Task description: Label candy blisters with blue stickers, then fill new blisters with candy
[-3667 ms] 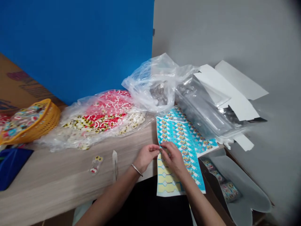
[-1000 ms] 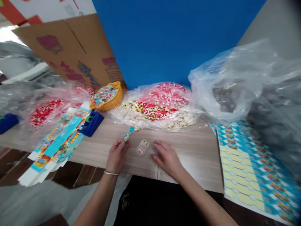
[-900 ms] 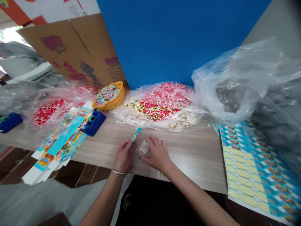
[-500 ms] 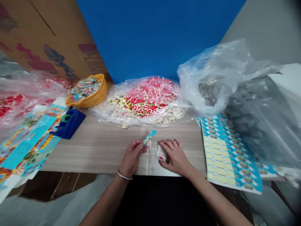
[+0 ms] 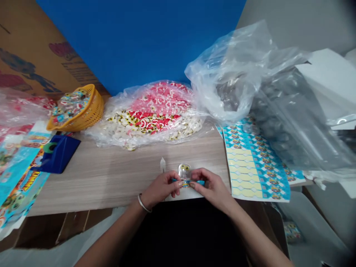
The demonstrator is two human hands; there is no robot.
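Where the hands meet: close together at the near edge of a wood-grain table top (image 5: 111, 189), with a printed blue paper strip (image 5: 189, 182) running across between them

Left hand (image 5: 162, 184): fingers curled and closed on the strip's left part, pinching it against the thumb; a metal bangle (image 5: 143, 203) circles the wrist

Right hand (image 5: 213, 184): thumb and fingertips closed on the strip's right part, the strip's end showing just past them

Strip: lying level, gripped by both hands, its middle partly hidden by the fingertips

Clear plastic blister (image 5: 184, 171): just behind the strip, with yellow showing inside; its lower edge is hidden, so contact with the strip cannot be told

Clear plastic sliver (image 5: 162, 165): standing on the table just beyond the left hand

Behind the hands: a clear bag of red-and-cream printed pieces (image 5: 150, 111) on the table, and a yellow plastic basket (image 5: 76, 109) of colourful pieces to its left

Right side: a blue-and-yellow printed label sheet (image 5: 256, 163) lying beside the table's right part, under the edge of a clear bag (image 5: 222, 66) and stacked clear plastic trays (image 5: 294, 122)

Left side: a dark blue wedge-shaped block (image 5: 57, 154) beside a printed card blank (image 5: 19, 170)
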